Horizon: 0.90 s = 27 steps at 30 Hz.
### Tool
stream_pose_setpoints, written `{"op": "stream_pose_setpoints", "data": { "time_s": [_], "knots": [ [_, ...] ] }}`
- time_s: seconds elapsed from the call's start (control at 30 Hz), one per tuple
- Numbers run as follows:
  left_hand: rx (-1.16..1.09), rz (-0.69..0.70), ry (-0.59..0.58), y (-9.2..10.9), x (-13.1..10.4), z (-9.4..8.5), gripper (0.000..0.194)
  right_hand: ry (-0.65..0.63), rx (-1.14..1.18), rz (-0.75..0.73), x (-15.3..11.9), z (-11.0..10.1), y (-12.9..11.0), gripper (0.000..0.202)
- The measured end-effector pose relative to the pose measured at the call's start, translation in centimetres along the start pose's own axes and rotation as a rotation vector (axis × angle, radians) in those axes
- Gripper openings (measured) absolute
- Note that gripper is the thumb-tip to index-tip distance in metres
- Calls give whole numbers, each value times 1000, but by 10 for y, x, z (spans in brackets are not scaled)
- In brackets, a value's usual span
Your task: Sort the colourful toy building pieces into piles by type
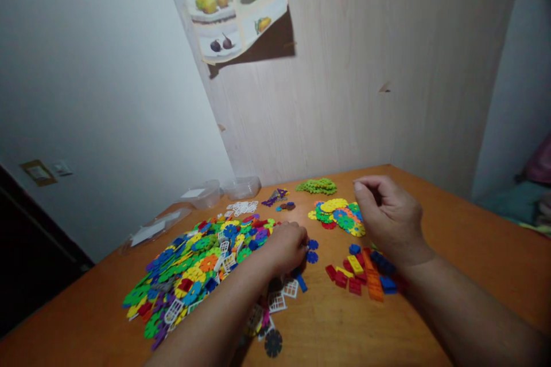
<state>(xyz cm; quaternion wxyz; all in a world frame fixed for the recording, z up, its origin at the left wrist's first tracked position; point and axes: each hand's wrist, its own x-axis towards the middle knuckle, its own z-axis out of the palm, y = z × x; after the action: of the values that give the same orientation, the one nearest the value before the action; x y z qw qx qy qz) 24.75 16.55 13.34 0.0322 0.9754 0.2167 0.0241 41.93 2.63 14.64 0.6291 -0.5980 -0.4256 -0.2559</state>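
Note:
My left hand [290, 246] reaches down at the right edge of a large mixed pile of plastic pieces [202, 258]. Its fingers curl under and whatever they grip is hidden. Two blue snowflake discs [312, 251] lie just right of its fingers. Above the table, my right hand [390, 221] is closed with thumb and index finger together; anything in it is too small or hidden. Near it lies a group of colourful snowflake discs [340, 215]. Below the right hand are toy building bricks [355, 266] in red, yellow, blue and orange.
Green pieces [317, 186], white lattice pieces [243, 207] and purple pieces [275, 197] sit in small groups at the back. Clear plastic containers [242, 186] stand against the wall. A transparent lid [157, 226] lies at the left edge. Fruit pictures [239, 11] hang on the wall.

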Motion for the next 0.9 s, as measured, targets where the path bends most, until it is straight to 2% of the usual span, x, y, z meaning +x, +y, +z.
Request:
{"op": "stream_pose_setpoints", "data": {
  "time_s": [0.13, 0.3, 0.43, 0.53, 0.63, 0.9],
  "knots": [
    [-194, 56, 11, 12, -2, 2, 14, -9, 7, -1, 0, 0, -1, 13],
    [-377, 76, -93, 31, -2, 6, 14, -15, 3, 6, 0, 1, 1, 13],
    [-429, 18, -32, 17, 4, 2, 20, -1, 15, 13, 1, 0, 2, 14],
    [-374, -44, 40, -4, 9, -5, 18, -11, 22, 17, 1, 0, 1, 14],
    [-257, -43, 30, -15, 11, -9, 17, -17, 25, 26, 0, 1, 0, 14],
    [26, -7, -61, 3, 17, -8, 30, -25, 18, 9, -1, 2, 0, 15]
  ]
}}
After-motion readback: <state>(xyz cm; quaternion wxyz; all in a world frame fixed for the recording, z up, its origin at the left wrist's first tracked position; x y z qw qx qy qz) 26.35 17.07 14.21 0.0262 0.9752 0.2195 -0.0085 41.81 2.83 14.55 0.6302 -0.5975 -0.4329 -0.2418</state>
